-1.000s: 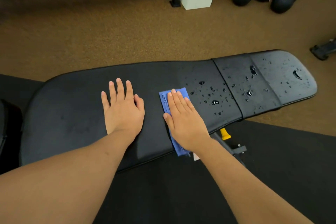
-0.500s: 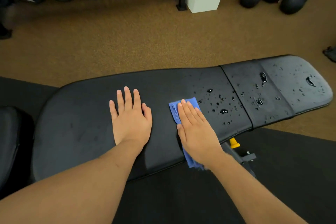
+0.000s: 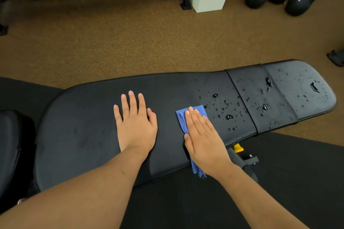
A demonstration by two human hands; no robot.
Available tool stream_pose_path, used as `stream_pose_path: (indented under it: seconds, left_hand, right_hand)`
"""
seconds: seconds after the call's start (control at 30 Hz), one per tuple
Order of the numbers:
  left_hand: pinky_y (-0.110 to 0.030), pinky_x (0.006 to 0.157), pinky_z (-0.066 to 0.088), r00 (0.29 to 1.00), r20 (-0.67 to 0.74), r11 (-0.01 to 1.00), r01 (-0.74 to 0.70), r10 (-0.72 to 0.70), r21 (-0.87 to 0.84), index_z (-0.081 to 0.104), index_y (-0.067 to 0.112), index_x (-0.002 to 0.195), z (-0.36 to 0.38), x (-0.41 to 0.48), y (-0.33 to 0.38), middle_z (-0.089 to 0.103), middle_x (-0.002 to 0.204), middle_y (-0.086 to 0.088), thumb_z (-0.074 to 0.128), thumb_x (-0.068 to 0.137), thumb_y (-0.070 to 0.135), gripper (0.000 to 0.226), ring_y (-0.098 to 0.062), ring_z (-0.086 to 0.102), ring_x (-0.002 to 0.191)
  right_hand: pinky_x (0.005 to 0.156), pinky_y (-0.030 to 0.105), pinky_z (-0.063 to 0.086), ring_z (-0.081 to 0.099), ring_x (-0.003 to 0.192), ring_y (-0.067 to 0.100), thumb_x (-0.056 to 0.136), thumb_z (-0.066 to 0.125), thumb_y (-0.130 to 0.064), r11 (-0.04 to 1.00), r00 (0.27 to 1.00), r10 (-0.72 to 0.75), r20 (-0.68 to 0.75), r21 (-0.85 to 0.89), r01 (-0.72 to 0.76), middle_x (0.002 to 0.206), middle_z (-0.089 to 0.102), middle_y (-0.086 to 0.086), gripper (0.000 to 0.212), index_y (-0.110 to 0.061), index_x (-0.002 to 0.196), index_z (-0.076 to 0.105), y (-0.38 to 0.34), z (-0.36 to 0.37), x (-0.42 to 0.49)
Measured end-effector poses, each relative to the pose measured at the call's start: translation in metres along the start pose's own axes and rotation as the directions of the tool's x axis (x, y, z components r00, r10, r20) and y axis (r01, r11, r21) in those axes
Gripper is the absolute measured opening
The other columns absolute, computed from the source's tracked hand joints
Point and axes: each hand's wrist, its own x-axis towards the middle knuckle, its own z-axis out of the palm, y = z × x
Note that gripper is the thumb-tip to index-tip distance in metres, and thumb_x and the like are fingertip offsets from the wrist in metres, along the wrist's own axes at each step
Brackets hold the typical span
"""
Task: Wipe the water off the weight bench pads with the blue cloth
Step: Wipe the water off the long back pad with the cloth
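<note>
Nearest the person, the frayed tail of the blue cloth hangs over the near edge of the surface, well short of the seam between the two pads. The right hand lies flat on the cloth, fingers straight and together. It presses the cloth onto the long pad rather than gripping it, with the fingertips angled away toward the seam. The left hand rests flat and spread on a dry-looking stretch of the same pad, farther from the seam, holding nothing. Water drops begin just beyond the cloth's far corner and scatter along the pad's long axis up to the seam, then across it over the short pad. The wet area therefore lies to the right of the right hand, which is the nearer hand. The stroke probably has to run lengthwise toward the seam and past it.
</note>
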Motion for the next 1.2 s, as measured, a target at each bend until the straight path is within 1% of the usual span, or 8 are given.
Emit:
stream_pose_path:
  seconds: [0.23, 0.43, 0.53, 0.77, 0.9, 1.0, 1.1, 1.2]
  left_hand:
    - [-0.051, 0.125, 0.004, 1.0, 0.003, 1.0, -0.005, 0.005, -0.001, 0.018, 0.018, 0.16, 0.0, 0.0, 0.001, 0.01, 0.168, -0.009, 0.019, 0.104, 0.038, 0.059, -0.027, -0.001, 0.156]
    - [-0.052, 0.125, 0.006, 1.0, 0.011, 1.0, -0.012, 0.012, 0.009, 0.017, 0.017, 0.16, 0.0, 0.001, 0.0, 0.01, 0.168, -0.01, 0.015, 0.104, 0.037, 0.059, -0.028, 0.0, 0.156]
    - [-0.053, 0.125, 0.006, 1.0, 0.016, 0.999, -0.016, 0.015, 0.028, 0.017, 0.016, 0.16, 0.001, 0.001, 0.001, 0.011, 0.168, -0.011, 0.013, 0.105, 0.036, 0.059, -0.029, 0.001, 0.156]
    - [-0.053, 0.125, 0.005, 1.0, 0.022, 0.999, -0.011, 0.01, 0.047, 0.014, 0.017, 0.161, -0.001, 0.003, 0.005, 0.009, 0.168, -0.01, 0.016, 0.104, 0.037, 0.06, -0.029, 0.0, 0.156]
    - [-0.054, 0.124, 0.004, 0.998, 0.055, 0.995, -0.026, 0.02, 0.098, 0.008, 0.016, 0.161, -0.003, 0.003, 0.006, 0.005, 0.169, -0.009, 0.011, 0.105, 0.037, 0.061, -0.029, -0.003, 0.155]
    - [-0.057, 0.124, 0.004, 0.996, 0.082, 0.984, -0.04, 0.026, 0.174, 0.007, 0.009, 0.16, -0.007, 0.004, 0.007, 0.006, 0.168, -0.016, 0.013, 0.104, 0.034, 0.061, -0.035, -0.001, 0.155]
    - [-0.053, 0.124, 0.005, 0.988, 0.108, 0.968, -0.135, 0.114, 0.211, 0.004, 0.003, 0.159, -0.01, 0.009, 0.011, 0.004, 0.168, -0.016, 0.017, 0.104, 0.029, 0.062, -0.03, -0.003, 0.155]
    - [-0.046, 0.126, 0.005, 0.968, 0.128, 0.975, -0.221, 0.214, 0.039, 0.008, 0.005, 0.159, -0.009, 0.019, 0.034, 0.006, 0.168, -0.011, 0.024, 0.105, 0.022, 0.059, -0.026, -0.003, 0.156]
  right_hand:
    - [0.125, 0.04, 0.01, -0.002, 0.154, 0.018, 0.104, 0.012, -0.04, 0.999, 1.0, 0.022, -0.003, 0.039, -0.021, 0.167, 0.002, 0.009, 0.064, -0.007, 0.158, 0.002, 0.002, -0.008, 0.064]
    - [0.125, 0.04, 0.012, 0.0, 0.154, 0.017, 0.106, 0.014, -0.04, 0.998, 0.998, 0.052, 0.022, 0.031, -0.052, 0.167, 0.006, 0.007, 0.062, -0.008, 0.158, 0.004, -0.005, -0.007, 0.004]
    - [0.125, 0.041, 0.011, -0.002, 0.154, 0.017, 0.106, 0.014, -0.041, 0.998, 0.997, 0.06, 0.039, 0.019, -0.061, 0.167, 0.004, 0.007, 0.063, -0.009, 0.158, 0.002, -0.006, -0.007, 0.001]
    - [0.125, 0.039, 0.005, -0.005, 0.154, 0.018, 0.104, 0.01, -0.042, 0.998, 0.999, -0.005, 0.036, 0.062, 0.003, 0.167, -0.002, 0.008, 0.065, -0.008, 0.158, -0.001, 0.003, -0.012, 0.062]
    - [0.125, 0.041, 0.006, -0.003, 0.154, 0.02, 0.105, 0.014, -0.04, 0.997, 1.0, 0.013, 0.014, 0.078, -0.014, 0.167, 0.0, 0.009, 0.064, -0.007, 0.158, 0.002, 0.006, -0.012, 0.102]
    - [0.125, 0.04, 0.003, -0.004, 0.154, 0.02, 0.106, 0.017, -0.039, 0.996, 1.0, 0.029, 0.01, 0.083, -0.03, 0.167, -0.001, 0.01, 0.063, -0.006, 0.158, 0.001, 0.001, -0.008, 0.092]
    - [0.125, 0.041, 0.004, -0.003, 0.154, 0.022, 0.107, 0.017, -0.038, 0.998, 1.0, 0.029, 0.002, 0.057, -0.029, 0.166, 0.0, 0.011, 0.062, -0.005, 0.158, 0.002, -0.002, -0.004, 0.052]
    - [0.125, 0.042, 0.011, 0.005, 0.154, 0.023, 0.106, 0.019, -0.039, 0.998, 0.999, 0.033, -0.001, 0.045, -0.033, 0.166, 0.007, 0.012, 0.063, -0.004, 0.157, 0.009, -0.002, -0.002, 0.015]
